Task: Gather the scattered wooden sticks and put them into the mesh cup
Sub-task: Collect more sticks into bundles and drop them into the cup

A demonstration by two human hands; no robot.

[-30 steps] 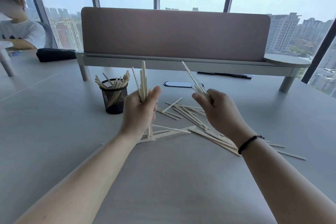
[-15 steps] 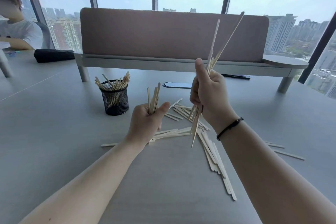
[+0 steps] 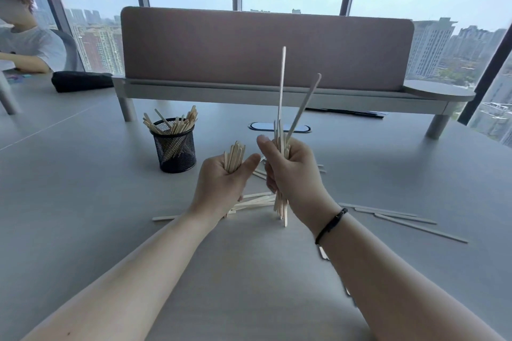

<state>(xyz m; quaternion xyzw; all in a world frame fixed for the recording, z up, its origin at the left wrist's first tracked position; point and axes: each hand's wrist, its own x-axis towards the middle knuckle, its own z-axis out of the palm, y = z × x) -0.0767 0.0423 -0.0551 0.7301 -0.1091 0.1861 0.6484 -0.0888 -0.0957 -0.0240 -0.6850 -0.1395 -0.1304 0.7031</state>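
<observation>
Your left hand point(image 3: 221, 183) grips a short upright bundle of sticks point(image 3: 235, 156), fingers curled round it. Your right hand point(image 3: 293, 174), just beside it, clutches a longer, looser bunch point(image 3: 282, 108) held upright, two sticks poking high above the fist. Beneath both hands loose sticks point(image 3: 255, 201) lie on the counter point(image 3: 83, 216), with more point(image 3: 401, 219) off to the right. The mesh cup point(image 3: 174, 148) stands to the left, already holding sticks.

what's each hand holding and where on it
Left hand grips a stick bundle near the lower ends; right hand grips longer sticks around their lower middle.
</observation>
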